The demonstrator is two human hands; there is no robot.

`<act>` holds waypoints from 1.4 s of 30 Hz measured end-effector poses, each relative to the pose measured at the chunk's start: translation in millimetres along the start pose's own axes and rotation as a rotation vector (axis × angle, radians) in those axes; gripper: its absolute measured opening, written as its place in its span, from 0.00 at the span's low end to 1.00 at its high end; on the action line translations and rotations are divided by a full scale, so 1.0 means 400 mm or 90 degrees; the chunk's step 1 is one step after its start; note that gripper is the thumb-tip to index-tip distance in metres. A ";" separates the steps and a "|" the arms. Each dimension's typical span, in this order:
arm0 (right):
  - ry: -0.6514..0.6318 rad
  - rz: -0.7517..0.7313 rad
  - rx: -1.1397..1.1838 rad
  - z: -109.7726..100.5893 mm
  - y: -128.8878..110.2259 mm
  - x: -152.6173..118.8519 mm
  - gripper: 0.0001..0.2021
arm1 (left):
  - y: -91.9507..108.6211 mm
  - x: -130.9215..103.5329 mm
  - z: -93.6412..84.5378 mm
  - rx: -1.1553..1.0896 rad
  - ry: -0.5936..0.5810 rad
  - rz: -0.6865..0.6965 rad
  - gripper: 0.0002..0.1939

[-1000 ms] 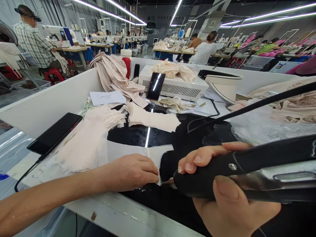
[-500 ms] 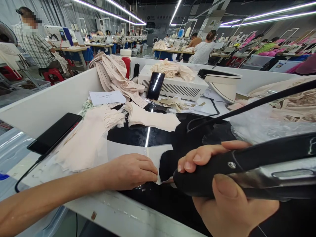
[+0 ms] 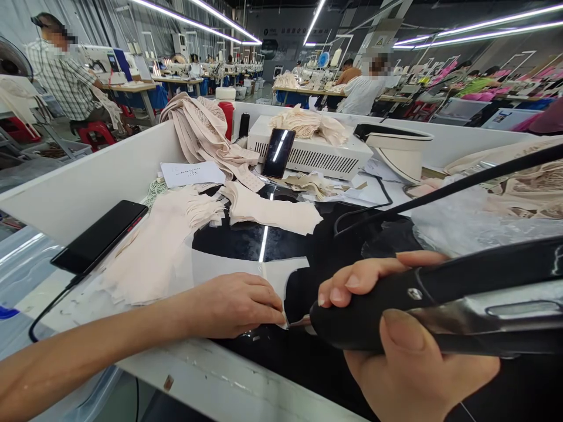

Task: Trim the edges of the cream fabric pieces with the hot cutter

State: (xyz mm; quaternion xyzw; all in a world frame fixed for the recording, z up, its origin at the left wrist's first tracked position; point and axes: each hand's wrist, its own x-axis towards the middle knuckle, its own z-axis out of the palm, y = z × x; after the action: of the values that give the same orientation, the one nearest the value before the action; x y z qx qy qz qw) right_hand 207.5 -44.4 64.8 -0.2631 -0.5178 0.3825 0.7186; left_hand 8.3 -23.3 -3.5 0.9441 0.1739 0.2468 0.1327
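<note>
A white fabric piece (image 3: 237, 265) lies on the black glossy work surface (image 3: 229, 241). My left hand (image 3: 246, 305) is closed at its near right corner, fingers together and pressed on the edge; the thumb is hidden. My right hand (image 3: 404, 351) is wrapped round a black handheld tool (image 3: 373, 310) with a silver metal lever along its side. Its thin metal tip (image 3: 301, 322) points left and meets the fabric's corner right beside my left fingertips. Whether the tip is on or under the cloth, I cannot tell.
Pale pink fabric pieces (image 3: 149, 246) are heaped at left, with another stack (image 3: 275, 212) behind the white piece. One phone (image 3: 101, 237) lies at left; another phone (image 3: 278, 153) leans on a white vented box (image 3: 308, 149). A black cable (image 3: 461, 181) crosses the right side.
My left fingertips have crept slightly to the right and down, closer to the tool's tip. My right hand and the tool look nearly the same.
</note>
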 end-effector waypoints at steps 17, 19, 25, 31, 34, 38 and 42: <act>0.050 0.015 0.028 -0.003 -0.008 0.005 0.22 | 0.003 -0.005 0.007 0.025 0.025 0.012 0.15; 0.039 0.013 0.026 -0.005 -0.006 0.006 0.20 | 0.006 -0.001 0.007 0.023 0.032 0.018 0.15; -0.001 0.013 0.030 -0.013 0.002 0.000 0.17 | 0.010 0.008 0.005 0.021 0.029 0.018 0.15; -0.005 0.010 0.026 -0.016 0.003 -0.004 0.17 | 0.009 0.006 0.004 0.022 0.017 0.010 0.16; -0.004 0.007 0.020 -0.015 0.002 -0.003 0.17 | 0.009 0.004 0.004 0.022 0.022 0.011 0.15; -0.011 0.011 0.008 -0.013 0.001 -0.001 0.16 | 0.007 0.002 0.003 0.023 0.021 0.012 0.15; -0.011 0.004 0.004 -0.010 -0.001 0.001 0.16 | 0.008 0.001 0.004 0.020 0.017 0.007 0.16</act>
State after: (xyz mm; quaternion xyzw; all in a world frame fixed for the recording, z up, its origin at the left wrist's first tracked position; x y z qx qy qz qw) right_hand 211.3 -44.3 64.0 -0.2596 -0.5217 0.3887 0.7137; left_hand 10.4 -26.3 -3.6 0.9436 0.1743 0.2572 0.1143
